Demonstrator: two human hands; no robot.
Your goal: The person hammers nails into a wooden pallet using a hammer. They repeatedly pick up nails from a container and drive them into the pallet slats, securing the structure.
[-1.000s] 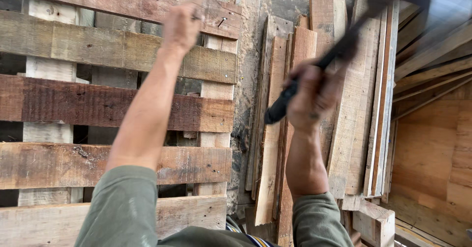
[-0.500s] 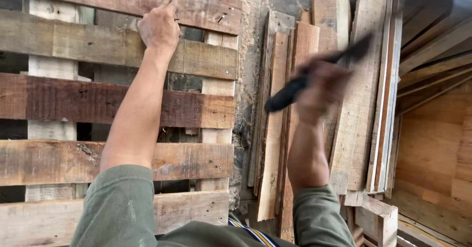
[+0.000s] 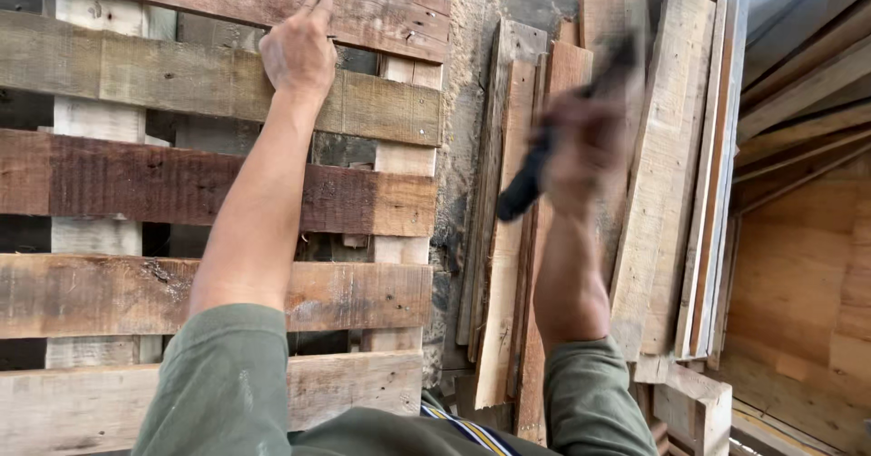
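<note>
Wooden pallet (image 3: 363,111): left hand (image 3: 298,49) flat on slat, fingers extended, arm outstretched.
Right hand (image 3: 588,147): blurred, raised, clenching dark tool (image 3: 524,186).

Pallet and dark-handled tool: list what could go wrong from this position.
1. The right hand and its dark-handled tool are motion-blurred, so a mid-swing miss could plausibly strike the left hand, which rests flat on the pallet.
2. Those pallet slats look rough and weathered; the bare left palm may pick up splinters.
3. The loose boards stacked close beside the swinging arm could be clipped and knocked over.
</note>
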